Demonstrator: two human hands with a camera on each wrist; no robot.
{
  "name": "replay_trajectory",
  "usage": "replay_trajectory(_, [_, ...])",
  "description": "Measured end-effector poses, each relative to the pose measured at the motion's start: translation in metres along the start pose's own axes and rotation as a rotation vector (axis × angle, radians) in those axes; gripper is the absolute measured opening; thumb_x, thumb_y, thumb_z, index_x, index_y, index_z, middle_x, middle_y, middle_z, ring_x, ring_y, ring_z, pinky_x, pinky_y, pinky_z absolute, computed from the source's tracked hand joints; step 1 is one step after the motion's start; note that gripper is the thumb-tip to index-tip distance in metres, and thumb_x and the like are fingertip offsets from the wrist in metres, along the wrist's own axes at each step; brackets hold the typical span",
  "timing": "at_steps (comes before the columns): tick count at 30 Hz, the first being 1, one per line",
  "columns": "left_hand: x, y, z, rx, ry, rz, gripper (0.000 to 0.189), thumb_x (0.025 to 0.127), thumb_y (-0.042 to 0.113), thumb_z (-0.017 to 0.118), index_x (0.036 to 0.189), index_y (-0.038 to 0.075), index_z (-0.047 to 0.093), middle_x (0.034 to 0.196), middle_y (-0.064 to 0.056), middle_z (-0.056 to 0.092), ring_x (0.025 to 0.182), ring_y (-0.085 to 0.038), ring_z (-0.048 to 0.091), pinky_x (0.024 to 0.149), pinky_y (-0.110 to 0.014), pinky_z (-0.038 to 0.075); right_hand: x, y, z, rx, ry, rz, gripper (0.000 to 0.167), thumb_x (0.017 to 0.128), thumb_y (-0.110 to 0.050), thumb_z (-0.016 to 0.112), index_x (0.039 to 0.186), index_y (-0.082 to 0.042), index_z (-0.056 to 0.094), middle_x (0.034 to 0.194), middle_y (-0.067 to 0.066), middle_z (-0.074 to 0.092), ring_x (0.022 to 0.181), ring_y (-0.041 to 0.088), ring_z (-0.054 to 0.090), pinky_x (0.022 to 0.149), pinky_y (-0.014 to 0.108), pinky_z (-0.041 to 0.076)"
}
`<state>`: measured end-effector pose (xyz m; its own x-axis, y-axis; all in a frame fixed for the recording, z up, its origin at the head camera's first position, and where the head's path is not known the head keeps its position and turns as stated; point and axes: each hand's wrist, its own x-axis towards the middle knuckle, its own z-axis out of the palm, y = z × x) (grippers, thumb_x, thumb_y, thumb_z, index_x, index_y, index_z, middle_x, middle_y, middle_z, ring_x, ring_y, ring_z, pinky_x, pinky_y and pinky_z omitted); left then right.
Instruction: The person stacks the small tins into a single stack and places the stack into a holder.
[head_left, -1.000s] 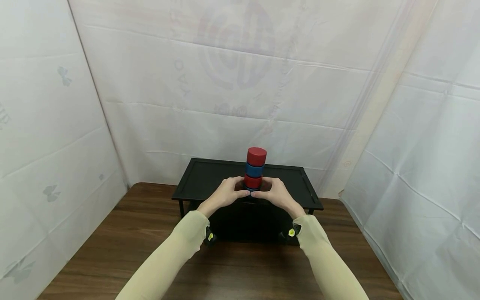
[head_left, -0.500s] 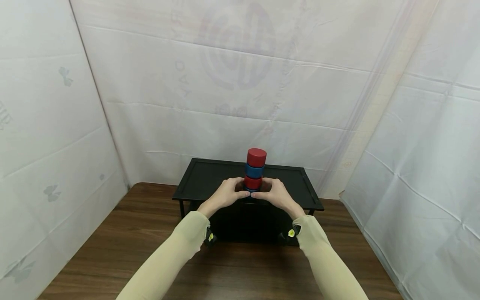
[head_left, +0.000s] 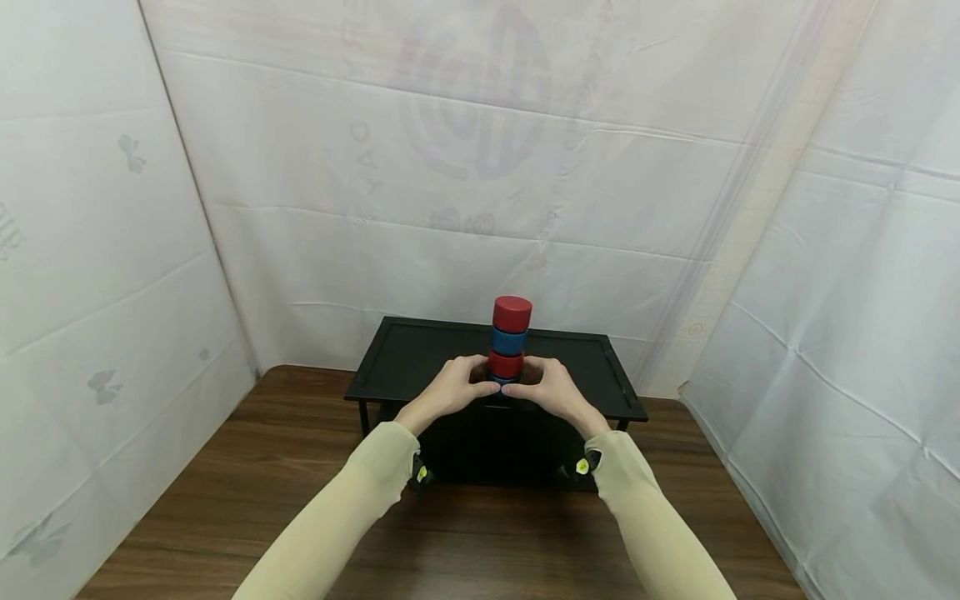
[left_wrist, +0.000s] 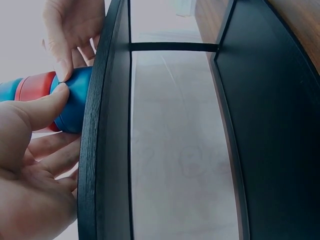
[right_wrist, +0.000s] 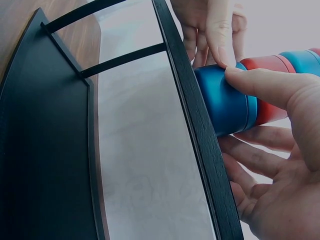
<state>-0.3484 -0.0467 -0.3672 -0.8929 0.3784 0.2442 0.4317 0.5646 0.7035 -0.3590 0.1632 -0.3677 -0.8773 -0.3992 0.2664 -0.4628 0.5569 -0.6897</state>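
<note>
A stack of round lidded canisters in red and blue stands at the front of a black rack's top (head_left: 435,350). From the top down come a red canister (head_left: 512,315), a blue one (head_left: 508,342), a second red one (head_left: 506,365) and the bottom blue canister (left_wrist: 76,100). My left hand (head_left: 452,383) and right hand (head_left: 555,386) grip that bottom canister from both sides. In the wrist views both thumbs press its near side, tips close together, while the other fingers curve around its sides. Its base meets the rack's surface.
The black rack has a lower shelf (right_wrist: 45,150) and thin legs, and stands on a brown wooden table (head_left: 300,467). White sheeting (head_left: 337,208) hangs behind the rack and along both sides.
Both hands hold their place around the bottom canister. The top of the stack sits a touch lower than a second ago and has shifted very slightly left.
</note>
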Motion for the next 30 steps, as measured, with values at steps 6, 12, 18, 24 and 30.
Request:
replay_trajectory(6, [-0.0001, 0.0006, -0.0001, -0.006, 0.005, -0.004, 0.046, 0.093, 0.022, 0.065, 0.134, 0.006, 0.054, 0.119, -0.012, 0.068, 0.108, -0.024, 0.064, 0.096, -0.044, 0.051, -0.0003, -0.0004, -0.0001, -0.002, -0.002, -0.002, 0.052, 0.085, -0.028, 0.073, 0.130, -0.006, 0.058, 0.113, 0.012, 0.069, 0.096, 0.021, 0.062, 0.080, 0.035, 0.052])
replay_trajectory(12, [-0.0014, -0.0006, -0.0008, -0.001, 0.004, -0.005, 0.047, 0.093, 0.023, 0.064, 0.135, 0.006, 0.053, 0.119, -0.012, 0.068, 0.109, -0.024, 0.064, 0.096, -0.045, 0.051, -0.0016, -0.0019, -0.0007, -0.013, 0.000, 0.005, 0.055, 0.086, -0.029, 0.072, 0.133, -0.006, 0.056, 0.114, 0.013, 0.069, 0.098, 0.022, 0.063, 0.085, 0.040, 0.053])
replay_trajectory(18, [-0.0008, -0.0021, -0.0011, 0.007, 0.005, -0.020, 0.049, 0.093, 0.024, 0.064, 0.137, 0.006, 0.052, 0.123, -0.013, 0.066, 0.114, -0.026, 0.062, 0.101, -0.047, 0.048, -0.0017, -0.0012, -0.0010, -0.018, 0.015, 0.001, 0.051, 0.087, -0.027, 0.071, 0.131, -0.006, 0.058, 0.113, 0.013, 0.070, 0.097, 0.023, 0.064, 0.086, 0.041, 0.053])
replay_trajectory(24, [-0.0017, -0.0006, -0.0002, 0.009, 0.019, -0.040, 0.047, 0.093, 0.024, 0.065, 0.135, 0.005, 0.054, 0.122, -0.012, 0.067, 0.113, -0.025, 0.063, 0.100, -0.047, 0.048, -0.0017, 0.0002, 0.0008, -0.013, 0.015, -0.019, 0.048, 0.088, -0.027, 0.070, 0.129, -0.005, 0.059, 0.117, 0.013, 0.068, 0.100, 0.023, 0.064, 0.087, 0.041, 0.054])
replay_trajectory(30, [-0.0029, 0.0009, 0.0005, -0.002, 0.029, -0.026, 0.046, 0.093, 0.022, 0.065, 0.134, 0.005, 0.055, 0.119, -0.011, 0.068, 0.110, -0.024, 0.064, 0.099, -0.047, 0.049, -0.0012, 0.0012, 0.0008, -0.015, 0.029, -0.015, 0.047, 0.087, -0.027, 0.072, 0.127, -0.006, 0.060, 0.116, 0.012, 0.069, 0.098, 0.022, 0.064, 0.086, 0.041, 0.054])
